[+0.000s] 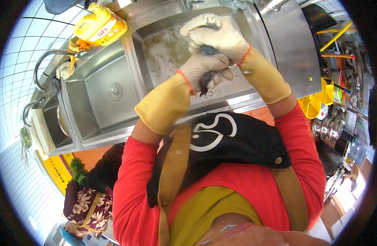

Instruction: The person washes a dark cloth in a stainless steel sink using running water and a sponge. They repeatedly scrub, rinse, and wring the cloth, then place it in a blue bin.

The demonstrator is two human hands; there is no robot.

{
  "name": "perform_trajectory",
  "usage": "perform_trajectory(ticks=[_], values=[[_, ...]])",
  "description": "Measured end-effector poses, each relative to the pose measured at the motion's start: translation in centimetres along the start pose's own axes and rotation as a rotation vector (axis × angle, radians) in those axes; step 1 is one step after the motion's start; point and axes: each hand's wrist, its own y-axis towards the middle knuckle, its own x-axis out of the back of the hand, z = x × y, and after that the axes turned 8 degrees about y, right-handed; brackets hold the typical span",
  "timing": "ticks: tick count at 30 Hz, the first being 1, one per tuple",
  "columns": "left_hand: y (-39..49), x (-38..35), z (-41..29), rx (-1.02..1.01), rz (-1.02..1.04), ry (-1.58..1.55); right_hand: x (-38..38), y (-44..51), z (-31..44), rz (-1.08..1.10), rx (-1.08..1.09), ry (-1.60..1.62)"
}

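Both my hands wear whitish knitted gloves over yellow rubber gloves, with orange-red bands near the wrists. They meet above a stainless steel sink basin (139, 58) of foamy water (163, 52). My left hand (206, 67) is closed on a dark, wet wad (206, 81), whose lower end hangs out below the fingers; its material is not plain. Over it, touching it, is my right hand (219, 33), fingers curled, with a dark patch of what may be the same wad (208, 50) between the hands. Whether the right hand also grips it is hidden.
To the left are a second steel basin (105, 89), a curved faucet (38, 67) and a yellow jug (101, 27) on the ledge. A steel counter (296, 52) adjoins on the right. Another person (90, 206) in a floral garment is at the lower left, near green leaves (77, 170).
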Motion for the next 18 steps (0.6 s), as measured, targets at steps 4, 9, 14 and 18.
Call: perform_trajectory(ticks=[4,9,14,18], values=[[3.7,0.6,2.6,0.087,-0.254,0.28,0.7,0.9,-4.0,-0.104,-0.003,-0.051],[6.6,2.5,5.6,0.034,-0.402,0.35,0.7,1.9,-8.6,-0.356,0.007,-0.412],[7.3,3.8,7.1,0.054,-0.737,0.981,-0.6,3.5,-10.2,-0.591,0.037,-0.568],[6.8,3.9,5.5,0.018,-0.82,0.953,-1.1,4.2,-8.4,-0.542,0.067,-0.661]])
